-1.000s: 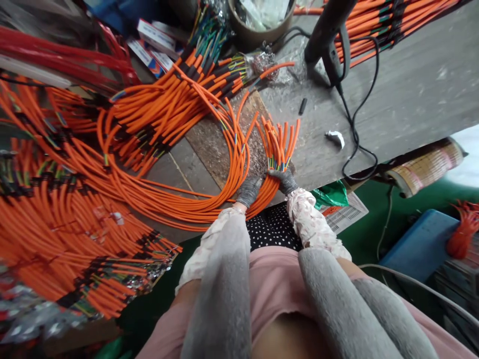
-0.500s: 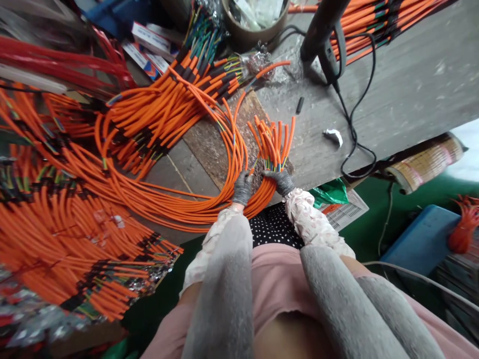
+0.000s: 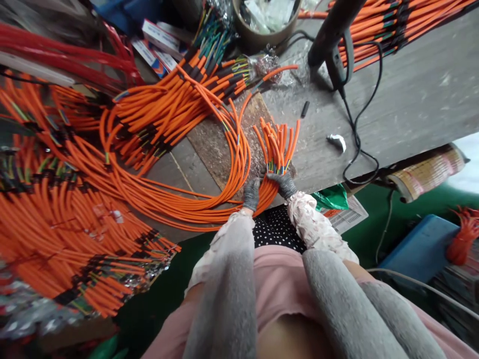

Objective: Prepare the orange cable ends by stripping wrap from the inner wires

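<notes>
A bundle of orange cables (image 3: 280,142) fans its loose ends upward at the table's front edge. Blue and yellow sections show where the orange sleeves stop. Around this bundle, just under those sections, my gloved right hand (image 3: 284,183) is closed. My gloved left hand (image 3: 251,193) presses against the bundle's left side with its fingers curled in; their tips are partly hidden. From the hands the cables bend down and sweep left, joining a long loop of orange cables (image 3: 168,199) on the table.
Heaps of orange cables (image 3: 56,239) lie at the left. A dark handheld tool (image 3: 329,55) with a black cord (image 3: 355,134) stands at the back right. A short black tube (image 3: 305,108) and a white scrap (image 3: 337,142) lie on the grey table (image 3: 419,94). A round container (image 3: 258,37) sits behind.
My left hand has come in against the bundle, where it earlier held a cable just left of it. My right hand keeps its hold. The whole view has shifted slightly.
</notes>
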Demonstrator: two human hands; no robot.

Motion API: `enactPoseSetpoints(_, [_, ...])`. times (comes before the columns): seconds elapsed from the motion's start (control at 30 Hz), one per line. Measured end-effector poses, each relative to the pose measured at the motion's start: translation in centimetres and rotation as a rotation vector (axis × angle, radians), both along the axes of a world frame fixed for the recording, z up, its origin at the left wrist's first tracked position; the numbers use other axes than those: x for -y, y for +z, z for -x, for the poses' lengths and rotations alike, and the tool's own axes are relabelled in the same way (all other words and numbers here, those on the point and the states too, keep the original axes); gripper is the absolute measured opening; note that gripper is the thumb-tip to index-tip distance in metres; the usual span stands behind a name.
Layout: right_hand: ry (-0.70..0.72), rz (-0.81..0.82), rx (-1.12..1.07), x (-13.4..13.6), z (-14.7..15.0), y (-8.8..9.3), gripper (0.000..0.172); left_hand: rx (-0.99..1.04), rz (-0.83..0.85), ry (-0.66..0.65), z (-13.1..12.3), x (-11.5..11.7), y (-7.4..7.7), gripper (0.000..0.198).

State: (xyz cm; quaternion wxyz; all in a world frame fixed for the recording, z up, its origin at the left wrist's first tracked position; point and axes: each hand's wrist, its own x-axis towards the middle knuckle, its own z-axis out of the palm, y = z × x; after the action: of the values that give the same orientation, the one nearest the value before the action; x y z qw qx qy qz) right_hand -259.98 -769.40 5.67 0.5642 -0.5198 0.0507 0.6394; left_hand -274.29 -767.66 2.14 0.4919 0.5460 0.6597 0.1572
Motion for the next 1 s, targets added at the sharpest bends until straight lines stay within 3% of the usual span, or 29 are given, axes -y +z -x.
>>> enactPoseSetpoints(0.1, [-0.011, -0.001, 0.025, -0.1, 0.2, -0.1, 0.052, -0.165, -0.132, 0.120, 1.5, -5.4, -0.3, 0.013])
enactPoseSetpoints(0.17, [-0.018, -0.008, 0.053, -0.2, 0.3, -0.2, 0.052, -0.251, -0.201, 0.085, 2.2, -9.1, -0.2, 0.024])
enactPoseSetpoints(0.23, [-0.039, 0.004, 0.072, -0.2, 0.3, -0.2, 0.053, -0.256, -0.183, 0.030, 2.2, -10.8, -0.1, 0.021])
enactPoseSetpoints(0.3, [-0.053, 0.016, 0.070, -0.3, 0.3, -0.2, 0.054, -0.191, -0.105, -0.006, 1.7, -9.9, 0.2, 0.015])
enactPoseSetpoints(0.43, [-0.039, -0.017, 0.052, -0.5, 0.4, -0.3, 0.050, -0.012, 0.023, -0.013, 0.9, -4.2, 1.1, 0.012])
enactPoseSetpoints(0.5, [-0.038, -0.028, 0.050, -0.6, 0.4, -0.2, 0.047, 0.044, 0.023, 0.012, 0.9, -2.5, 1.6, 0.012])
enactPoseSetpoints(0.7, [0.003, -0.018, 0.048, -0.9, 0.3, 1.0, 0.048, 0.091, -0.044, -0.093, -0.3, -2.6, 2.7, 0.010])
enactPoseSetpoints(0.83, [0.120, -0.071, -0.047, -1.4, 0.0, 2.3, 0.051, 0.119, -0.068, 0.011, -1.5, -1.9, 3.1, 0.023])
enactPoseSetpoints(0.93, [0.180, -0.100, 0.001, -1.9, -0.1, 3.6, 0.052, 0.166, 0.020, 0.075, -0.2, -1.7, 3.5, 0.024])
enactPoseSetpoints(1.0, [0.212, -0.124, 0.090, -2.3, 0.5, 5.5, 0.051, 0.180, 0.073, 0.052, 1.3, -1.7, 4.0, 0.023])
